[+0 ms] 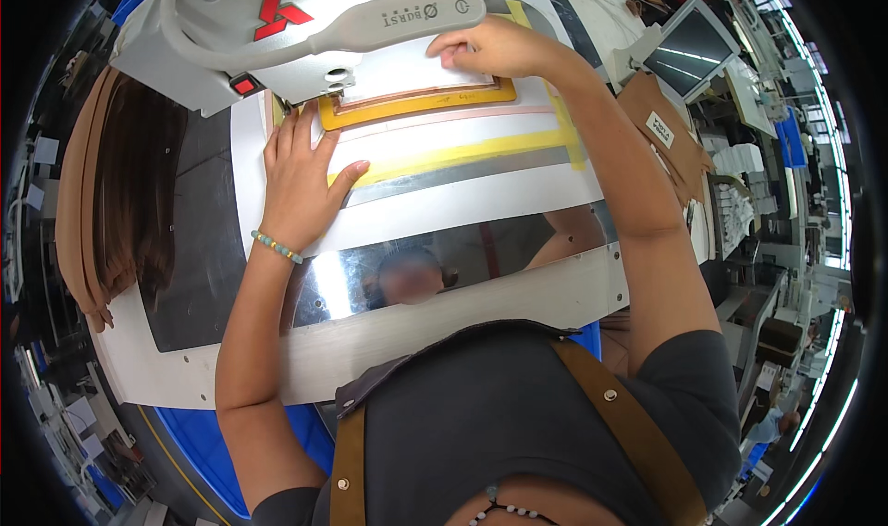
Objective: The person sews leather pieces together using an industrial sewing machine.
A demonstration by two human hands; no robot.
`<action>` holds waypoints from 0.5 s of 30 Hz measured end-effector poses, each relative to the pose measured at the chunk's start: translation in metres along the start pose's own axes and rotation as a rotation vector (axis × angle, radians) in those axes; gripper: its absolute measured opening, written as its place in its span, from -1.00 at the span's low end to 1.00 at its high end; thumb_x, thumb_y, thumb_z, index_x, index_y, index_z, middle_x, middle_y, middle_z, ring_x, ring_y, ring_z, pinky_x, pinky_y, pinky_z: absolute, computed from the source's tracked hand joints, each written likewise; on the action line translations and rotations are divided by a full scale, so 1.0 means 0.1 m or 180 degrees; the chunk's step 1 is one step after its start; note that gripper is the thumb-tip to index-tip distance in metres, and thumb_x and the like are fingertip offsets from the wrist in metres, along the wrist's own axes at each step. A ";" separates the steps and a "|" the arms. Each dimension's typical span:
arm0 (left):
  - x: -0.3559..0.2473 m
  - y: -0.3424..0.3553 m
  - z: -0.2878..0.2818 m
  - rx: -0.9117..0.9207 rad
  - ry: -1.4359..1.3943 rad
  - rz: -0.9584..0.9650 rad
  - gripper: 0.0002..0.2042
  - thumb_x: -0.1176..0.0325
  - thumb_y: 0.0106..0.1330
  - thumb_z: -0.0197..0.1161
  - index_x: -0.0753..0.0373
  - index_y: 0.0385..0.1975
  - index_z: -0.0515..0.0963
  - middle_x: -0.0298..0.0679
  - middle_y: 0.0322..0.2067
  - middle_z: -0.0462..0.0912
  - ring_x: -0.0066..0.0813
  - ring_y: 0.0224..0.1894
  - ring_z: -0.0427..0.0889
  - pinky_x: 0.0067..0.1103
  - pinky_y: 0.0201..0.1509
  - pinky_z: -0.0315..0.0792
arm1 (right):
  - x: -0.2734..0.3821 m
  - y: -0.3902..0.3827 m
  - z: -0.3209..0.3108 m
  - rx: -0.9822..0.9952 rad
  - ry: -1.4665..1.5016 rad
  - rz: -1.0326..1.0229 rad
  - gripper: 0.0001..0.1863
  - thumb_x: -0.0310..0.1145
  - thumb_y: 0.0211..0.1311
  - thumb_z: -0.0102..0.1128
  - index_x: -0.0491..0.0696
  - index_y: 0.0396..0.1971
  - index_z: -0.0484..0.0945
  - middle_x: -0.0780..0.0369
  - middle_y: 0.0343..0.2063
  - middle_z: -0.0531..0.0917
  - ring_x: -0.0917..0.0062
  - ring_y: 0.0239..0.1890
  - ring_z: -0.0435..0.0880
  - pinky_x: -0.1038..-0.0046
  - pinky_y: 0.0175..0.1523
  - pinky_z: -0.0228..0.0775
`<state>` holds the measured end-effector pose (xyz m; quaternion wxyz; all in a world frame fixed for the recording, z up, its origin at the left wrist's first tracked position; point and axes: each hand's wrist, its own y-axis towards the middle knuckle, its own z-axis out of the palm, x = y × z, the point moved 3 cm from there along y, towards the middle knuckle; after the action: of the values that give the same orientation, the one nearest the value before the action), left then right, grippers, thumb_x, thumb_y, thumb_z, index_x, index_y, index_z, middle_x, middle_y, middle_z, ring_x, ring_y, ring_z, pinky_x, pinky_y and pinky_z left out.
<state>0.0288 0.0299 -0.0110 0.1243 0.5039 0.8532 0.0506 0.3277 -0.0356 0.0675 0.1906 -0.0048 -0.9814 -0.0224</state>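
My left hand (303, 170) lies with fingers stretched and slightly apart on the sheeting beside the left end of a yellow frame-like plate (416, 108), its fingertips near the machine. My right hand (481, 49) is over a white sheet (388, 77) within that plate, fingers curled toward the thumb; whatever they grip, if anything, is hidden. Yellow tape strips (444, 156) cross a larger white board (518, 188) under both hands. A grey machine (203, 45) with a long handle (398, 17) and red mark overhangs the plate.
A stack of brown strips (92, 193) is at the left. A reflective metal plate (499, 253) runs along the near edge of the table (185, 378). At the right are a small screen (689, 49), brown pieces (647, 105) and white stacks. A distant person (768, 424) is at the far right.
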 end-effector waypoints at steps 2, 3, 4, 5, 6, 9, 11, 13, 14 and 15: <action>-0.03 0.00 0.00 0.0008 0.0047 -0.0023 -0.31 -0.20 0.51 0.16 0.29 0.36 0.54 0.14 0.57 0.17 0.13 0.65 -0.01 -0.05 0.66 -0.13 | 0.02 0.02 0.09 0.1109 0.0162 0.0683 -0.72 -0.29 0.49 0.22 0.00 0.09 0.72 0.31 -0.32 0.75 0.62 -0.35 0.68 0.47 -0.22 0.53; -0.04 0.01 0.00 0.0010 0.0051 -0.0008 -0.31 -0.20 0.51 0.16 0.29 0.36 0.54 0.14 0.57 0.17 0.13 0.65 -0.01 -0.05 0.66 -0.13 | 0.00 0.05 0.15 0.0967 0.0123 0.0348 -0.75 -0.34 0.41 0.27 0.00 0.02 0.72 0.35 -0.40 0.70 0.64 -0.42 0.66 0.46 -0.32 0.47; -0.06 0.02 0.01 -0.0037 0.0007 0.0018 -0.30 -0.23 0.50 0.17 0.28 0.35 0.55 0.18 0.55 0.18 0.16 0.63 0.02 0.00 0.66 -0.16 | -0.01 0.07 0.14 0.0957 0.0129 0.0358 -0.75 -0.34 0.41 0.27 0.00 0.02 0.72 0.35 -0.40 0.70 0.64 -0.42 0.66 0.46 -0.32 0.47; -0.06 0.01 0.01 -0.0082 -0.0031 0.0028 -0.28 -0.25 0.48 0.17 0.28 0.35 0.56 0.22 0.54 0.18 0.19 0.62 0.04 0.04 0.66 -0.20 | 0.05 0.10 0.11 0.1173 0.0072 0.0519 -0.77 -0.36 0.36 0.29 -0.01 -0.03 0.72 0.35 -0.40 0.70 0.63 -0.42 0.66 0.46 -0.31 0.48; -0.06 0.01 0.01 -0.0075 -0.0022 0.0027 -0.28 -0.25 0.48 0.17 0.28 0.35 0.56 0.22 0.54 0.18 0.19 0.62 0.04 0.04 0.66 -0.20 | 0.08 0.12 0.10 0.1390 0.0015 0.0681 -0.79 -0.38 0.32 0.31 -0.01 -0.08 0.73 0.34 -0.39 0.71 0.62 -0.42 0.66 0.46 -0.31 0.48; -0.06 0.00 0.03 -0.0051 0.0050 0.0020 -0.29 -0.24 0.48 0.18 0.27 0.36 0.55 0.22 0.54 0.18 0.19 0.62 0.03 0.05 0.66 -0.20 | 0.00 0.20 0.10 0.1729 -0.0332 0.0692 -0.83 -0.39 0.26 0.32 -0.02 -0.17 0.73 0.33 -0.38 0.71 0.59 -0.39 0.66 0.45 -0.26 0.50; -0.05 -0.01 0.03 -0.0087 0.0096 -0.0021 -0.28 -0.24 0.48 0.19 0.26 0.37 0.54 0.22 0.54 0.17 0.20 0.62 0.03 0.05 0.66 -0.19 | -0.03 0.21 0.06 0.1688 -0.0422 0.0672 -0.83 -0.37 0.28 0.33 -0.01 -0.16 0.74 0.33 -0.36 0.72 0.58 -0.32 0.67 0.45 -0.20 0.51; -0.06 -0.01 0.03 -0.0083 0.0076 -0.0005 -0.28 -0.25 0.47 0.19 0.26 0.38 0.54 0.21 0.55 0.17 0.20 0.62 0.03 0.05 0.66 -0.19 | -0.09 0.20 0.09 0.1648 -0.0507 0.0641 -0.84 -0.36 0.30 0.34 0.01 -0.15 0.76 0.33 -0.33 0.73 0.58 -0.25 0.68 0.45 -0.14 0.52; -0.05 -0.02 0.01 -0.0087 0.0077 0.0000 -0.27 -0.25 0.47 0.19 0.26 0.38 0.53 0.21 0.55 0.17 0.20 0.62 0.03 0.05 0.66 -0.18 | -0.07 0.22 0.10 0.1243 -0.0032 0.0336 -0.76 -0.35 0.30 0.31 0.01 -0.06 0.76 0.30 -0.27 0.76 0.54 -0.19 0.70 0.45 -0.06 0.53; -0.04 -0.02 0.00 -0.0080 0.0102 -0.0012 -0.27 -0.25 0.47 0.19 0.26 0.38 0.53 0.21 0.55 0.17 0.20 0.62 0.03 0.05 0.66 -0.18 | -0.05 0.25 0.11 0.0832 0.0443 0.0030 -0.68 -0.34 0.30 0.28 0.02 0.03 0.76 0.26 -0.22 0.79 0.50 -0.13 0.72 0.45 0.01 0.53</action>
<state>0.0295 0.0253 -0.0109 0.1171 0.4998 0.8554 0.0693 0.3286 -0.0103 0.0566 0.2574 0.0170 -0.9603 0.1061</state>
